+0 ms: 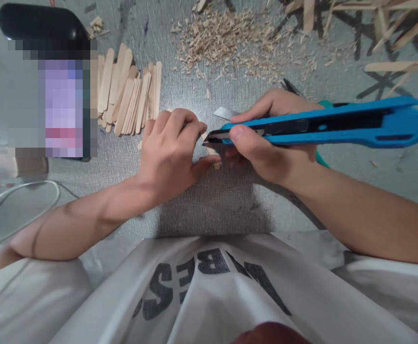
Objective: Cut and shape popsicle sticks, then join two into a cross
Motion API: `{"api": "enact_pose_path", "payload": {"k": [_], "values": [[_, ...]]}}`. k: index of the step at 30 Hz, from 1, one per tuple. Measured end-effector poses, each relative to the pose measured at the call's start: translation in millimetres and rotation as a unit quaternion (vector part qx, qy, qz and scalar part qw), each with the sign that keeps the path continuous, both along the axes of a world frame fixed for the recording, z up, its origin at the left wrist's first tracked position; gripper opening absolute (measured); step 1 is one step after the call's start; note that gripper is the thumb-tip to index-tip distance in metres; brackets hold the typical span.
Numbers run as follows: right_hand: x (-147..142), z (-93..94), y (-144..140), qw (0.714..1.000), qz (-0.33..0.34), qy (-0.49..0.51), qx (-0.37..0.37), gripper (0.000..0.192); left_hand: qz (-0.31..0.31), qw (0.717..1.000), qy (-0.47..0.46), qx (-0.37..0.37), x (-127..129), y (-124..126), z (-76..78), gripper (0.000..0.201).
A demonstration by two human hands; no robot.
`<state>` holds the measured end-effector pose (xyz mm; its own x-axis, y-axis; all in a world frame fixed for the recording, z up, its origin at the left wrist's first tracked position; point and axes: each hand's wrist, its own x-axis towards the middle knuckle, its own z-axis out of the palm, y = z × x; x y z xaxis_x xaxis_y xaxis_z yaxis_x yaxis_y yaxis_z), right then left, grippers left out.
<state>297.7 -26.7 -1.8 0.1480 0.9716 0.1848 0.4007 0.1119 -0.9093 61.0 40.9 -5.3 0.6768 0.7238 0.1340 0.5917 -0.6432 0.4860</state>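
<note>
Wooden stick | left hand pinches | right hand grips blue knife

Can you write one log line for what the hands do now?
left hand: pinches small wood piece | right hand: grips blue utility knife, blade at piece

Left hand curled knuckles-up, fingertips pinched together at centre; right hand closed in a grip, thumb laid flat on top; bare forearms angled inward.

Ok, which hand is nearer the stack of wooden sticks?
Left. The left hand sits just beside the stack of sticks; the right hand, holding the blue knife, is farther off.
</note>
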Motion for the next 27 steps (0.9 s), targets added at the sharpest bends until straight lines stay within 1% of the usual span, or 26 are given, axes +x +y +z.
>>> {"api": "enact_pose_path", "payload": {"k": [2,5,9,12,14,20,24,27], "values": [[-1.3,3.4,-0.2,0.999,-0.011,-0.032,0.016,0.021,0.000,1.000,-0.003,0.002,0.0,0.4,-0.8,0.056],[-1.7,9.1,-0.3,0.994,-0.016,-0.085,0.066,0.017,-0.002,1.000,0.001,0.028,0.8,-0.5,-1.6,0.054],[0.6,12.9,-1.3,0.991,0.017,-0.116,0.062,0.015,0.003,0.999,0.009,0.038,2.6,-2.6,0.2,0.047],[2.6,13.9,-1.4,0.989,0.036,-0.125,0.076,0.014,0.001,1.000,0.006,0.028,3.5,-2.9,1.9,0.044],[2.8,15.4,-1.6,0.988,0.050,-0.125,0.070,0.010,-0.001,1.000,0.006,0.014,3.5,-2.4,2.4,0.044],[-1.0,18.6,-5.2,0.992,0.053,-0.112,0.016,0.014,-0.003,1.000,0.005,-0.005,2.5,-1.6,4.2,0.042],[0.6,16.2,-5.0,0.992,0.052,-0.116,0.027,0.016,0.003,1.000,0.008,0.002,2.8,-2.6,5.7,0.041],[1.6,15.4,-3.3,0.988,0.061,-0.133,0.043,0.015,0.000,1.000,0.003,-0.008,2.5,-2.9,4.8,0.042]]}}
